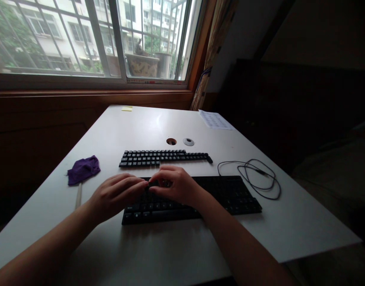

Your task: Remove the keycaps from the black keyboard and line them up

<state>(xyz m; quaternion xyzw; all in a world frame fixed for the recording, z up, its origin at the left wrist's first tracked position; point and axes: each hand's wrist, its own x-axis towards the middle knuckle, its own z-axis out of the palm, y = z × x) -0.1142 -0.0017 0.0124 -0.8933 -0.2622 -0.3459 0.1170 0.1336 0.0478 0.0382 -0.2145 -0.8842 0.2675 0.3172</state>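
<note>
A black keyboard [176, 214] lies in front of me on the white table, part of it under my hands. My left hand [118, 194] rests over its left part, fingers stretched out and close together, thumb hidden. Just beside those fingertips, my right hand [175, 184] is curled with thumb and index finger in a pinch. A small dark piece, which looks like a keycap [152, 184], shows at that pinch, though its outline is hard to make out. Behind the keyboard, loose black keycaps [141, 158] stand in rows.
On the left lies a purple cloth [83, 170] on a pale stick [78, 196]. A coiled black cable [273, 184] is on the right. Farther back are a round hole [171, 141], its grey cover [188, 142], printed paper [215, 120] and a yellow note [127, 108].
</note>
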